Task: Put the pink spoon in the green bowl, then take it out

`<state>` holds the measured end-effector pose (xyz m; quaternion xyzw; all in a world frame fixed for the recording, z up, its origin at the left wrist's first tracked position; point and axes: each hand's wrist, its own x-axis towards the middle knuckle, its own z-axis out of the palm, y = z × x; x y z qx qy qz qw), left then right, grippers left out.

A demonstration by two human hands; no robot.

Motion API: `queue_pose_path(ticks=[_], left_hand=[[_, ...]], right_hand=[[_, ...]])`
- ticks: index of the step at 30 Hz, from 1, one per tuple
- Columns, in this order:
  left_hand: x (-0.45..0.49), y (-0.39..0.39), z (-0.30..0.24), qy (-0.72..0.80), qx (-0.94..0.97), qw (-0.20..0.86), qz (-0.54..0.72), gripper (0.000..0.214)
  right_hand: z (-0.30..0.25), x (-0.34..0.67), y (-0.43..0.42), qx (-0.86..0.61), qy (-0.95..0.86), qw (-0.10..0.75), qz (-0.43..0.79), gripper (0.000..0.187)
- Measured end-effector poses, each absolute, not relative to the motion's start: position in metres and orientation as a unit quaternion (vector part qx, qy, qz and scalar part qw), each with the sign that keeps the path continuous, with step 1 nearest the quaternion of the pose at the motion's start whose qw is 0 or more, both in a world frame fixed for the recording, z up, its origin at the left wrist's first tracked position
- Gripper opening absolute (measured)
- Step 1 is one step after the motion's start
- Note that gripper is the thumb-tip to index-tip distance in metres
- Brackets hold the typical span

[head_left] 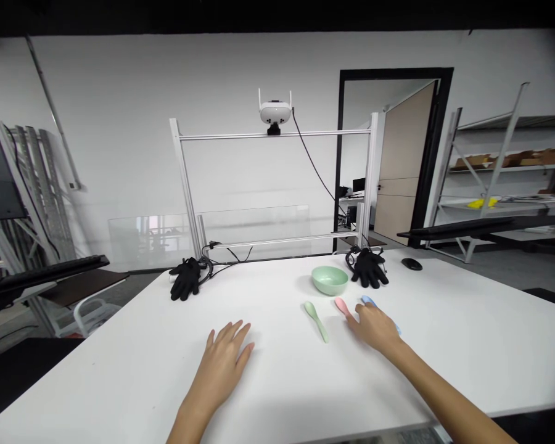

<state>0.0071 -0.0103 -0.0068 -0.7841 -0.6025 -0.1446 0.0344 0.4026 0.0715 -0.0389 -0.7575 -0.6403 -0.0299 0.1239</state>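
My left hand (222,357) is open over the white table (268,394), its fingers spread, holding nothing. On the right, my right hand (377,327) has its fingers curled down and its thumb at the handle of a pink spoon (341,304); the rest of that handle is hidden. A blue spoon (368,300) passes beneath the same hand, its bowl and handle end showing on either side. Between my hands a light green spoon (316,320) lies slanted, apart from both. A green bowl (330,281) stands upright behind the spoons.
Black gloves with cables lie at the back, one glove (186,279) on the left and another glove (369,268) right of the bowl. A black mouse (411,264) is at the back right. A metal frame (231,137) carrying a white device (275,113) rises behind the table.
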Motion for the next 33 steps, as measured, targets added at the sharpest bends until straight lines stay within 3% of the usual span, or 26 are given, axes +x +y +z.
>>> queue_pose_path(ticks=[4,11,20,26,33], left_hand=[[0.008,-0.01,-0.006,-0.602,-0.784,0.031,-0.15,0.052],[0.007,-0.01,-0.007,-0.604,-0.783,0.031,-0.148,0.052],[0.003,-0.008,-0.012,-0.603,-0.783,0.029,-0.152,0.052],[0.004,-0.008,-0.012,-0.601,-0.783,0.029,-0.159,0.051],[0.004,-0.009,-0.013,-0.605,-0.78,0.026,-0.16,0.051]], right_hand=[[-0.045,0.404,0.073,-0.764,-0.64,0.077,0.01,0.035],[-0.051,0.404,0.074,-0.768,-0.635,0.082,0.016,0.036],[-0.005,0.399,0.064,-0.759,-0.636,0.139,-0.014,0.032],[0.029,0.4,0.108,-0.761,-0.621,0.183,-0.03,0.035],[0.031,0.396,0.161,-0.793,-0.588,0.156,0.023,0.036]])
